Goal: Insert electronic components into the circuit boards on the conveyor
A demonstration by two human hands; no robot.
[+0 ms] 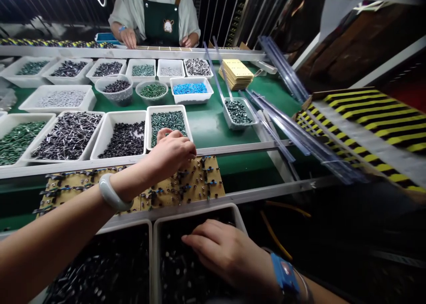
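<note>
My left hand (169, 155), with a pale bangle on the wrist, hangs with curled fingers just in front of a white tray (166, 107) of green radial capacitors. Its fingertips hide whatever they may hold. Under that forearm lies a tan circuit board (196, 173) studded with soldered components. My right hand (226, 250), wearing a blue wrist strap, rests lower down on dark components inside a white-rimmed bin (199, 209). Nothing shows held in its fingers. Beside that bin stands a similar one (126, 226) of dark parts.
Several white trays and bowls (143, 69) of sorted components cover the green bench. A co-worker in a green apron (162, 24) faces me across it. Clear plastic tubes (282, 131) and a yellow stack of boards (237, 74) lie to the right, beside a yellow-black striped surface (369, 126).
</note>
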